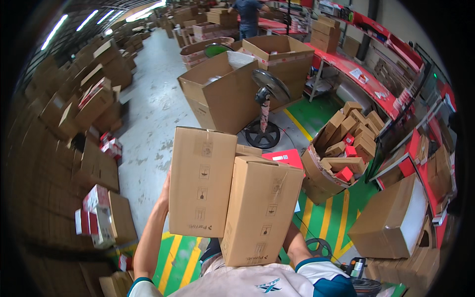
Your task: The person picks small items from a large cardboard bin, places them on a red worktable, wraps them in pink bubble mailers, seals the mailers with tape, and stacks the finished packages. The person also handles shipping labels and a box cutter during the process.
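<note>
Two tall brown cardboard boxes, a left one point(202, 183) and a right one point(264, 213), are carried side by side against my front. Behind them show the top of another brown carton point(248, 150) and a red box point(287, 157) with a white label. My left hand point(167, 185) presses against the left box's outer side, its fingers mostly hidden behind it. From the lower right my right forearm reaches under the right box, which covers that hand. Both arms bear the load.
Large open cartons point(217, 94) and a pedestal fan point(264, 109) stand ahead. To the right are a round bin point(316, 183) full of small boxes and a red-topped bench point(356, 76). Stacked cartons point(99, 163) line the left of the grey aisle point(153, 94). A person point(247, 17) stands far ahead.
</note>
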`<state>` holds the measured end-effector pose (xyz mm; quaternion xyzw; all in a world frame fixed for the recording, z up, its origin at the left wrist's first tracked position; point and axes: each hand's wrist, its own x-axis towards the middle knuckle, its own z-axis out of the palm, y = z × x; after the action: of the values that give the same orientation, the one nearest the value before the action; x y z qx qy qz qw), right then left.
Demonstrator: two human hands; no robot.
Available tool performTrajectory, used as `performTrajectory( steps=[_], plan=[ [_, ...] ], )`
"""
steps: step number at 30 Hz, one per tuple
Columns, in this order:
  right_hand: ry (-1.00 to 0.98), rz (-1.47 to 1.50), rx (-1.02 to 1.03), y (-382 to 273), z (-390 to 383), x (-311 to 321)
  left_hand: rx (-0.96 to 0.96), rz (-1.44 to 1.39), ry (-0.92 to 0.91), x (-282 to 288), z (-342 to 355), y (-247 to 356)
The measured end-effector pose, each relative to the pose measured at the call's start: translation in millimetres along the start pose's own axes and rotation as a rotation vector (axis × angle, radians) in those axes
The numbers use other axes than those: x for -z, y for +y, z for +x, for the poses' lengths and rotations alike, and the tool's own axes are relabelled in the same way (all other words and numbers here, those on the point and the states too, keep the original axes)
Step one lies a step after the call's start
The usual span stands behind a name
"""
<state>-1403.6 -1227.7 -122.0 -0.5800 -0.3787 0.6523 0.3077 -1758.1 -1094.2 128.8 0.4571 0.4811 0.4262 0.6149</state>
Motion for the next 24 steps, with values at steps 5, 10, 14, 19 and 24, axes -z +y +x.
performTrajectory(
  steps=[5,10,14,19,24],
  plan=[
    [0.150,0.084,-0.009,-70.0,138.5,11.4,0.067,-0.099,-0.081,38.2,179.3,-13.5],
    [0.297,0.221,-0.083,-126.0,209.7,48.6,0.194,-0.051,-0.236,57.5,325.0,-42.2],
    [0.316,0.255,-0.063,-173.2,325.6,100.7,0.304,-0.041,-0.298,62.1,441.4,-109.6],
    [0.213,0.226,-0.002,-205.0,564.7,183.7,0.491,-0.126,-0.163,47.3,552.2,-244.8],
    [-0.003,0.303,-0.089,-179.0,773.1,246.0,0.587,-0.247,-0.002,36.7,626.4,-363.5]
  ],
)
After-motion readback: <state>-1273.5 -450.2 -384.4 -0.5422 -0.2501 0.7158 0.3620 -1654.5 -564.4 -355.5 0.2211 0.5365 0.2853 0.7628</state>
